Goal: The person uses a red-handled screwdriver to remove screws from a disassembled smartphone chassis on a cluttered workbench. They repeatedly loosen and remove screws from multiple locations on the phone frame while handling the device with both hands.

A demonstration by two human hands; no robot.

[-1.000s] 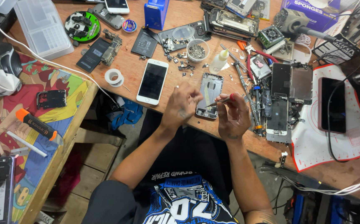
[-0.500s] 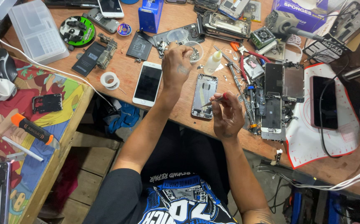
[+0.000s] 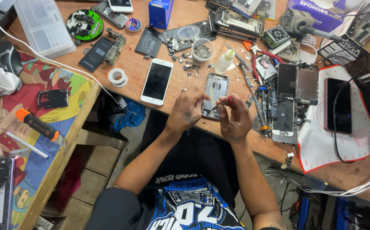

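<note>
Opened phone housing (image 3: pixel 215 94) lies flat on the wooden worktop (image 3: pixel 138 64), just beside a white smartphone (image 3: pixel 157 81) that rests face up to its left. The left hand (image 3: pixel 186 111) is at the lower left edge of the housing, its fingers curled down to it, and it seems to steady the shell; I cannot tell if it pinches something small. The right hand (image 3: pixel 236 121) holds a small screwdriver with a red handle (image 3: pixel 225 101), the fingers closed narrowly around it, and the tip points toward the lower part of the housing.

To do this step well, I judge that the driver should stand straight in the screw head (not tilted) and that the left hand should keep the housing from sliding. Light pressure is enough, because such screws strip easily.

Loose screws and small metal parts (image 3: pixel 189 65) are scattered near the top of the housing, beside a small round cup of screws (image 3: pixel 203 50) and a little glue bottle (image 3: pixel 224 62). A roll of white tape (image 3: pixel 117 77) lies further left.
</note>
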